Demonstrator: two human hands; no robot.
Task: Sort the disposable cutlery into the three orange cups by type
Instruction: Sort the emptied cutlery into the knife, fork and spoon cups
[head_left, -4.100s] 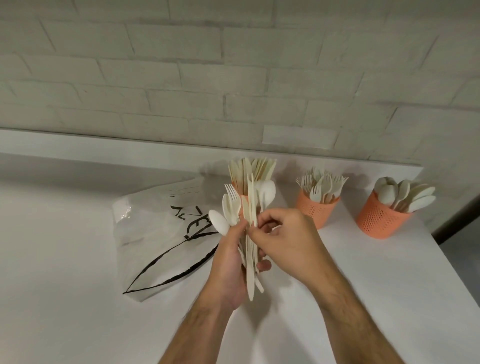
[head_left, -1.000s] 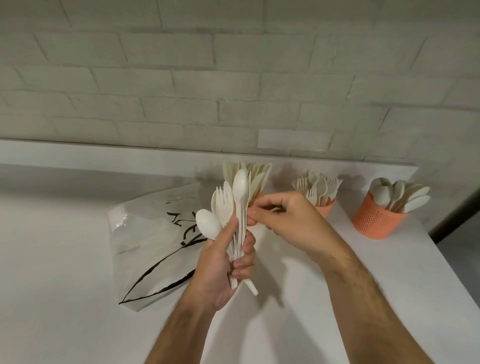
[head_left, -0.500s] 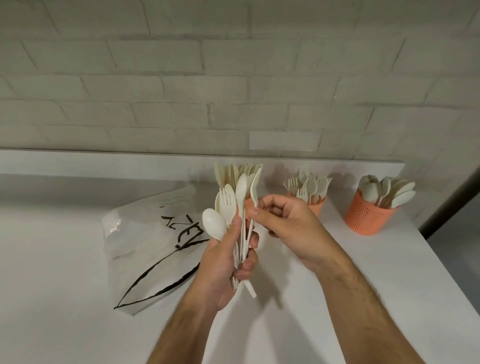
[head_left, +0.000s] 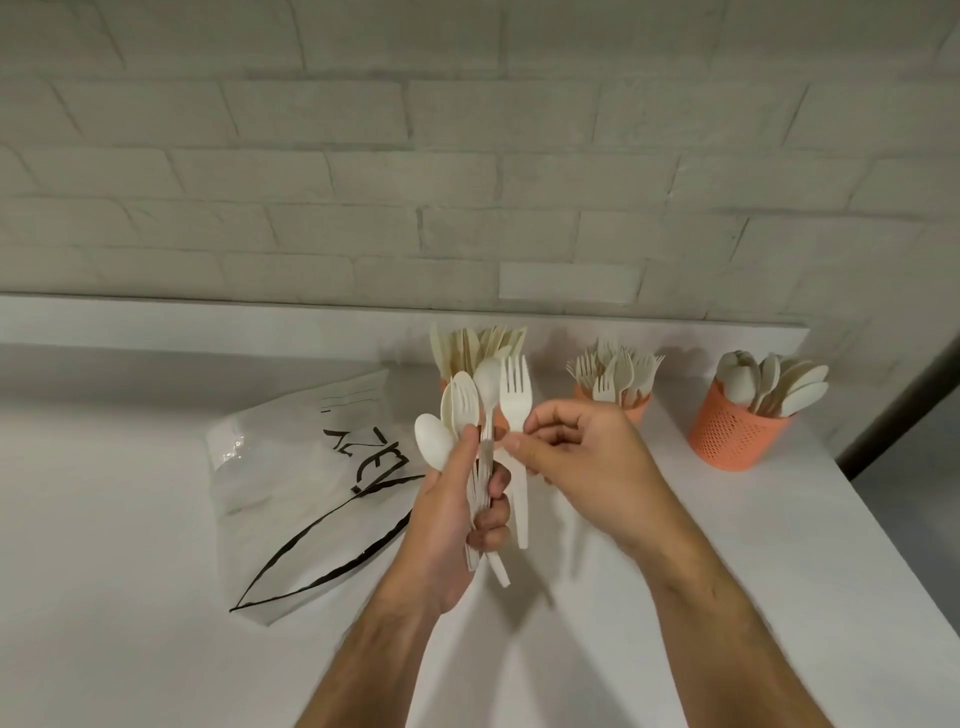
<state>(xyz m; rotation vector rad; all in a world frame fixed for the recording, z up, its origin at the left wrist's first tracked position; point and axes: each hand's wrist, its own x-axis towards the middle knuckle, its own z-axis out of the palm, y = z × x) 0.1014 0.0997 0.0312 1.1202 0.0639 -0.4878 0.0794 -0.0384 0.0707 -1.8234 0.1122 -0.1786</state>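
Note:
My left hand (head_left: 452, 519) grips an upright bundle of cream disposable cutlery (head_left: 462, 410), spoons and forks fanned above the thumb. My right hand (head_left: 582, 457) pinches a single fork (head_left: 517, 405) just right of the bundle, its handle hanging down beside my left fingers. Three orange cups stand along the back of the white table: the knife cup (head_left: 480, 343) mostly hidden behind the bundle, the fork cup (head_left: 636, 408) in the middle, the spoon cup (head_left: 730, 431) at the right.
A crumpled clear plastic bag (head_left: 306, 483) with black lettering lies on the white table (head_left: 130, 519) to the left of my hands. A brick wall with a low ledge runs behind the cups. The table's right edge drops off past the spoon cup.
My right hand held a knife-like piece at the bundle's top half a second ago; now it pinches a fork drawn slightly out to the right. The left hand keeps its grip.

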